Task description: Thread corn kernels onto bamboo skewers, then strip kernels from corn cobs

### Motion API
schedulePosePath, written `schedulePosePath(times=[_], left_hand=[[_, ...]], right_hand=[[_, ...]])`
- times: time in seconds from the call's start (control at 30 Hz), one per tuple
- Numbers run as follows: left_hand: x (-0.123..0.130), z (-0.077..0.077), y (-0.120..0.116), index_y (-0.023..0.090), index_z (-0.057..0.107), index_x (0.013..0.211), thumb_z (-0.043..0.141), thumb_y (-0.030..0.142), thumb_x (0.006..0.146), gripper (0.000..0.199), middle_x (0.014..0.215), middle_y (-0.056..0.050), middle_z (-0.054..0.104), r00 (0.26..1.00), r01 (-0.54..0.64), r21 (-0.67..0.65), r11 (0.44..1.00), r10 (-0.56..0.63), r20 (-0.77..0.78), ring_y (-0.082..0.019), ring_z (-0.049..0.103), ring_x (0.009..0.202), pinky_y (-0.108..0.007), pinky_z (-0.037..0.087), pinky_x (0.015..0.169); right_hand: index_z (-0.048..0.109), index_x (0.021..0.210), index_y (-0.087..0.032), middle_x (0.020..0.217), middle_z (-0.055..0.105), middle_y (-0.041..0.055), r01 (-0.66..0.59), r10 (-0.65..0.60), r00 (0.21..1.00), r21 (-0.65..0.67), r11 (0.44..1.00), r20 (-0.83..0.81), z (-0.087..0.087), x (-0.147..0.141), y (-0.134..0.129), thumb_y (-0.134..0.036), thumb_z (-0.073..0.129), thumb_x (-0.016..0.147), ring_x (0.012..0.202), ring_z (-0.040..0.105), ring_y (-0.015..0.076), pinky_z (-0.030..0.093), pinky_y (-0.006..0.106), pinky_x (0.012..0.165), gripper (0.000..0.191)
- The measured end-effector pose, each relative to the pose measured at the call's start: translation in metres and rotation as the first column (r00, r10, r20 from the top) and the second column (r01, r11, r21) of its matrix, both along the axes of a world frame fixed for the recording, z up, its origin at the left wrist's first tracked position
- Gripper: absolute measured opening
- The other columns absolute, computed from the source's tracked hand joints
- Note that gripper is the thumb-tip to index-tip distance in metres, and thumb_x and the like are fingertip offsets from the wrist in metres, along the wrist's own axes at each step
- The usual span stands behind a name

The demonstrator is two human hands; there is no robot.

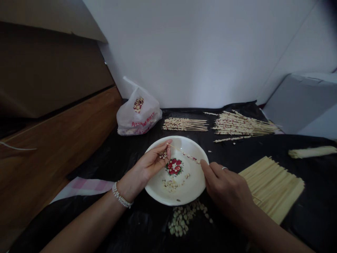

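Observation:
Over a white enamel bowl [155,191] with a red flower printed inside, my right hand [223,186] grips a thin wooden skewer [191,157] strung with small pale and reddish pieces. The skewer slants up to the left, and its bare tip meets the fingers of my left hand [155,158]. That hand is cupped, with several small pale pieces [163,154] in its palm, and its thumb and forefinger are closed at the skewer tip. More loose pieces [170,185] lie in the bottom of the bowl.
Black plastic sheeting covers the surface. Behind the bowl are a knotted plastic bag [139,116] and two groups of filled skewers [184,124], the larger pile [234,123] at right. Bare skewers [276,186] lie right; a heap of pieces [180,219] sits in front.

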State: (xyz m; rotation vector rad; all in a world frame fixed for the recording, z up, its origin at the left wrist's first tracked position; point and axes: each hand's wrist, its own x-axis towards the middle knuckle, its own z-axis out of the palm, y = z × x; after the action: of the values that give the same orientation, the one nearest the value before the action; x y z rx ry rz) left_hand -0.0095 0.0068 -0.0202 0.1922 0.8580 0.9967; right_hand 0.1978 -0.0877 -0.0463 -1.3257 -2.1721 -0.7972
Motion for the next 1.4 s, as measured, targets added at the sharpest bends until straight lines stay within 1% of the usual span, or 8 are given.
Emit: schedulePosePath(times=[0.1, 0.37, 0.57, 0.67, 0.8, 0.93, 1.17, 1.4], left_hand=[[0.0009, 0.0006, -0.0005, 0.01, 0.067, 0.103, 0.055, -0.001, 0.085, 0.024, 0.089, -0.007, 0.066, 1.0, -0.01, 0.004, 1.0, 0.01, -0.008, -0.009, 0.062, 0.074, -0.016, 0.053, 0.068], [-0.0001, -0.0021, 0.0023, 0.009, 0.066, 0.107, 0.054, -0.001, 0.085, 0.026, 0.09, -0.008, 0.066, 1.0, -0.001, 0.003, 1.0, 0.001, -0.023, -0.01, 0.063, 0.075, -0.017, 0.055, 0.068], [-0.0013, -0.0044, 0.0027, 0.011, 0.068, 0.101, 0.058, -0.005, 0.081, 0.027, 0.089, -0.006, 0.067, 1.0, 0.0, 0.017, 1.0, 0.001, -0.031, -0.009, 0.064, 0.073, -0.016, 0.054, 0.067], [-0.0009, -0.0036, 0.0023, 0.01, 0.068, 0.101, 0.055, -0.005, 0.083, 0.027, 0.088, -0.007, 0.066, 0.999, -0.009, 0.009, 1.0, 0.009, -0.047, -0.009, 0.063, 0.073, -0.016, 0.054, 0.066], [-0.0001, -0.0006, 0.0018, 0.011, 0.067, 0.106, 0.052, -0.003, 0.085, 0.028, 0.088, -0.007, 0.066, 0.999, -0.023, -0.014, 1.0, 0.023, -0.022, -0.01, 0.063, 0.074, -0.016, 0.054, 0.065], [0.0005, 0.002, 0.0015, 0.011, 0.066, 0.107, 0.052, -0.002, 0.086, 0.028, 0.085, -0.006, 0.066, 1.0, -0.029, -0.042, 0.999, 0.028, -0.008, -0.008, 0.062, 0.071, -0.015, 0.054, 0.064], [-0.0004, 0.0002, 0.0017, 0.012, 0.067, 0.101, 0.053, -0.004, 0.084, 0.028, 0.085, -0.005, 0.066, 1.0, -0.023, -0.016, 1.0, 0.022, -0.01, -0.008, 0.062, 0.071, -0.015, 0.054, 0.065], [-0.0017, -0.0023, 0.0031, 0.013, 0.067, 0.104, 0.052, -0.005, 0.085, 0.03, 0.084, -0.005, 0.066, 1.0, 0.0, -0.003, 1.0, 0.0, -0.012, -0.009, 0.063, 0.069, -0.015, 0.055, 0.063]], right_hand=[[0.069, 0.103, -0.006, 0.065, 0.057, 0.003, -0.005, 0.005, 1.0, 0.0, 1.0, 0.007, 0.0003, 0.0001, 0.0005, -0.005, 0.046, 0.085, 0.051, 0.047, 0.0129, 0.03, 0.03, 0.049, 0.029], [0.07, 0.101, -0.006, 0.065, 0.057, 0.0036, 0.006, -0.006, 1.0, 0.003, 1.0, 0.026, 0.0039, -0.0004, -0.0008, -0.004, 0.046, 0.086, 0.051, 0.048, 0.0144, 0.03, 0.031, 0.05, 0.028], [0.07, 0.103, -0.007, 0.065, 0.057, 0.0033, 0.029, -0.029, 0.999, -0.015, 0.999, 0.045, 0.0035, -0.001, -0.0016, -0.003, 0.047, 0.085, 0.051, 0.049, 0.0142, 0.03, 0.031, 0.051, 0.029], [0.07, 0.102, -0.006, 0.065, 0.057, 0.0035, 0.014, -0.014, 0.999, -0.01, 1.0, 0.034, 0.0036, -0.001, -0.0011, -0.002, 0.045, 0.086, 0.051, 0.049, 0.0143, 0.03, 0.031, 0.051, 0.03], [0.07, 0.102, -0.006, 0.064, 0.056, 0.0033, 0.002, -0.002, 1.0, -0.003, 1.0, 0.025, 0.0041, -0.0004, -0.0012, -0.003, 0.045, 0.086, 0.051, 0.048, 0.0146, 0.03, 0.031, 0.051, 0.029], [0.07, 0.103, -0.006, 0.064, 0.056, 0.0029, 0.008, -0.008, 1.0, 0.01, 1.0, 0.023, 0.0035, -0.0004, -0.0012, -0.003, 0.045, 0.086, 0.05, 0.046, 0.0141, 0.029, 0.031, 0.05, 0.03], [0.071, 0.102, -0.006, 0.064, 0.056, 0.003, -0.001, 0.001, 1.0, 0.013, 1.0, 0.017, 0.0029, -0.0005, -0.0011, -0.005, 0.046, 0.088, 0.051, 0.046, 0.0145, 0.029, 0.031, 0.051, 0.028], [0.07, 0.103, -0.007, 0.065, 0.055, 0.0027, 0.006, -0.006, 0.999, -0.009, 1.0, 0.036, 0.0031, -0.0009, -0.0007, -0.005, 0.047, 0.088, 0.052, 0.046, 0.0141, 0.028, 0.031, 0.051, 0.028]])
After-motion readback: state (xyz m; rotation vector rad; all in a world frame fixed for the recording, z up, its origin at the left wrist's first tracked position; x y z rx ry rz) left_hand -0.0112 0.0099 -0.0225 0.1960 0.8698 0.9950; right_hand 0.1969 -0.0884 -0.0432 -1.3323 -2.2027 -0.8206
